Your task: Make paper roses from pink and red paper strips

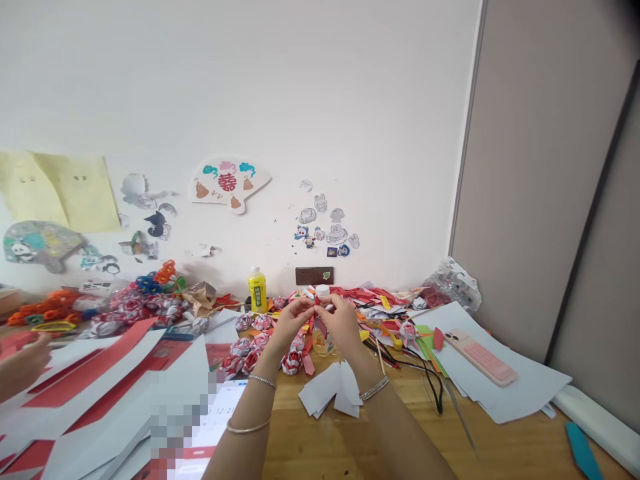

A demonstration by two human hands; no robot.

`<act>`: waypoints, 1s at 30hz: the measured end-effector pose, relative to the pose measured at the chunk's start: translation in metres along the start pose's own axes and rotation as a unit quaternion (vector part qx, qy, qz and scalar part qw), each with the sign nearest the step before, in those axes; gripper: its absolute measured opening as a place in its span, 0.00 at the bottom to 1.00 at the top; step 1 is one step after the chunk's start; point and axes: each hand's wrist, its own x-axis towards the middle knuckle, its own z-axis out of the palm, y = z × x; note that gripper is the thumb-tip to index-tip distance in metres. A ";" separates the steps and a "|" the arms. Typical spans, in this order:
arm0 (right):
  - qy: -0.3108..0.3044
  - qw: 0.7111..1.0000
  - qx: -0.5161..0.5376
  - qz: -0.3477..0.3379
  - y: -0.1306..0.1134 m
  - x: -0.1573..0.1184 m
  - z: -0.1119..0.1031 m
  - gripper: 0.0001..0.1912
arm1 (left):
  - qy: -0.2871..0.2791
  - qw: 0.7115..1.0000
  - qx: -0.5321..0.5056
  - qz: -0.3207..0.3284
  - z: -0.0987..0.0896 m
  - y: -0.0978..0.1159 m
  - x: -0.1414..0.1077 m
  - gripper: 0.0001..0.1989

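Observation:
My left hand (294, 325) and my right hand (344, 323) meet above the middle of the table, fingertips pinched together. Between them is a small red piece of paper (317, 303), mostly hidden by the fingers. Right behind the hands stands a clear bottle (323, 345) with a white cap. Below them on the wood lie small white paper pieces (325, 392). Rolled red-and-white paper flowers (241, 347) are grouped beside my left wrist.
Another person's hand (25, 363) is at the far left, over long red and white sheets (107, 373). A yellow drink bottle (258, 290) stands near the wall. To the right, a pink phone (483, 359) rests on white paper (525, 393), near black cords (434, 380).

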 end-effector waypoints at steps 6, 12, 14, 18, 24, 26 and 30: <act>0.005 1.000 0.016 -0.015 -0.012 0.003 -0.002 0.04 | 0.003 0.998 -0.048 0.027 -0.004 0.011 0.002 0.12; -0.016 0.998 0.057 -0.017 -0.007 0.006 -0.001 0.06 | -0.005 0.996 -0.083 0.030 -0.008 0.021 0.001 0.11; -0.031 0.997 0.072 -0.018 -0.007 0.007 -0.002 0.06 | -0.011 0.995 -0.092 0.026 -0.009 0.024 0.000 0.11; -0.063 0.993 0.097 -0.017 -0.006 0.007 -0.006 0.09 | -0.033 0.994 -0.100 0.014 -0.009 0.027 -0.001 0.10; -0.097 0.990 0.106 -0.008 0.000 0.008 -0.006 0.09 | -0.068 0.993 -0.099 0.003 -0.007 0.025 0.000 0.09; -0.095 0.990 0.105 -0.012 0.001 0.009 -0.006 0.08 | -0.063 0.993 -0.097 0.004 -0.006 0.023 0.000 0.10; -0.087 0.990 0.102 -0.032 -0.001 0.009 -0.009 0.07 | -0.058 0.994 -0.089 0.004 -0.004 0.022 0.001 0.10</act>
